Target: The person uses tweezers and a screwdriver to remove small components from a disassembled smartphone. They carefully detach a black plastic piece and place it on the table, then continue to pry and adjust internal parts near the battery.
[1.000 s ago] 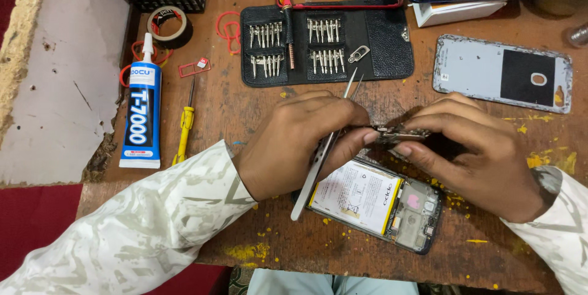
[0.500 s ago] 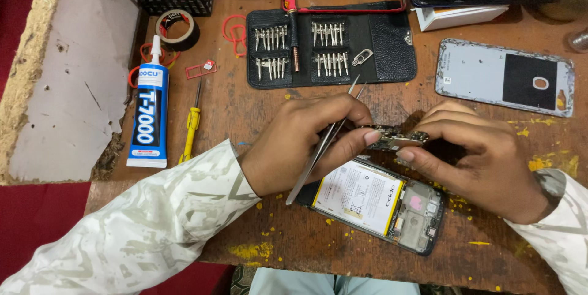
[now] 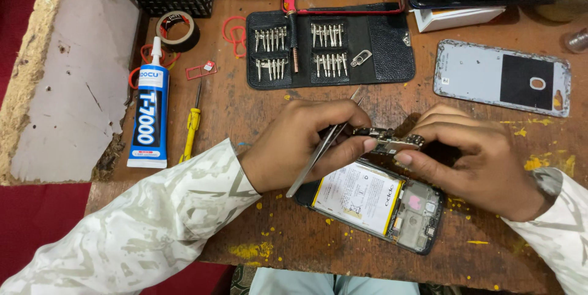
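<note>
Both hands, left hand (image 3: 300, 145) (tweezers (image 3: 321, 148) tucked alongside) and right hand (image 3: 471, 160), pinch a small circuit board (image 3: 392, 141) above the opened phone (image 3: 373, 200), fingers closed on it.

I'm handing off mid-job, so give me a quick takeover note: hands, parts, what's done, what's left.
Left hand: pinches the tweezers and one end of the small board.
Right hand: holds the board's other end, above the open phone.
Parts: back cover off, lying at the right; bit kit open; yellow screwdriver and glue tube at the left.
Done: phone opened, board lifted clear.
Left: likely work on the board, refit, close the phone.
</note>
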